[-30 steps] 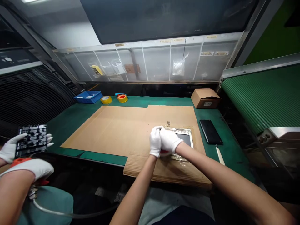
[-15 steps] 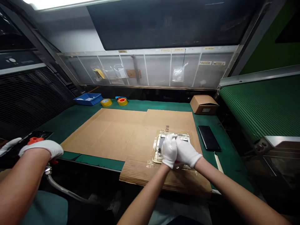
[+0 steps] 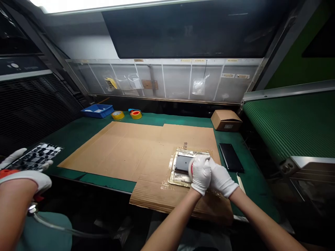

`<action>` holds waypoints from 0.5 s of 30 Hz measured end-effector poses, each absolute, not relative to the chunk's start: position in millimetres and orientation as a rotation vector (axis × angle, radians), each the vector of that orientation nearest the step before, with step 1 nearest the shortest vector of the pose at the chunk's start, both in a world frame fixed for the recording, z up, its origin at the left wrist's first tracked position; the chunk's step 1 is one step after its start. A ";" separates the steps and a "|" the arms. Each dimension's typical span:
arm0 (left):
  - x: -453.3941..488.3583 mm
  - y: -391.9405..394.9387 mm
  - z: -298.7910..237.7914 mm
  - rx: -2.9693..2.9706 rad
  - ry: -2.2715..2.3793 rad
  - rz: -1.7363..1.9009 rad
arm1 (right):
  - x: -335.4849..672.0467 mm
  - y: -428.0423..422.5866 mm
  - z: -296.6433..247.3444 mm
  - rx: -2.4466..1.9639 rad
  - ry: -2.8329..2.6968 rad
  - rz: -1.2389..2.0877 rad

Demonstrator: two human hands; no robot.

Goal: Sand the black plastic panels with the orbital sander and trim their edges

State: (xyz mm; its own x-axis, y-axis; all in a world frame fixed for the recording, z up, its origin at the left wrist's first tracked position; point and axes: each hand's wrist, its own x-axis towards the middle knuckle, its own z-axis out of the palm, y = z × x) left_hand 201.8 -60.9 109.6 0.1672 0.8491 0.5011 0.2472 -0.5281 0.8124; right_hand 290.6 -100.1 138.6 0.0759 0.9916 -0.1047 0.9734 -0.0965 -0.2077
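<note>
My left hand (image 3: 201, 174), in a white glove, is closed round a white thing with a red part whose kind I cannot make out. Pressed against it, my right hand (image 3: 222, 179) is gloved too and closed, its fingers largely hidden behind the left. Both are over the right side of a dark grey rectangular panel (image 3: 181, 164), covering part of it. That panel lies in a pale, worn frame (image 3: 175, 179) fixed with clear tape to cardboard (image 3: 141, 146).
A black panel (image 3: 231, 157) and a pale thin tool (image 3: 240, 183) lie to the right. Behind stand a carton (image 3: 226, 120), tape rolls (image 3: 117, 115) and a blue tray (image 3: 97, 111). At left, a co-worker's gloved hands (image 3: 39, 179) are at a patterned panel (image 3: 39, 157) and a hosed red tool.
My hands have shifted right and slightly down, uncovering more of the grey panel. The co-worker's near hand has moved left, and the patterned panel is tilted up into view.
</note>
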 end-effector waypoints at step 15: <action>214.2 -57.1 107.8 1.963 1.014 1.239 | 299.8 -100.5 138.2 -2.358 -1.882 0.302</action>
State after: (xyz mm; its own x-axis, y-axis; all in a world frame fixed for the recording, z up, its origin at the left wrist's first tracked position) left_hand 214.2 -57.1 107.8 0.2729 0.8440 0.4616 0.2851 -0.5293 0.7991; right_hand 299.8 -100.5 138.2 0.2120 0.9734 -0.0864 0.9517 -0.2258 -0.2082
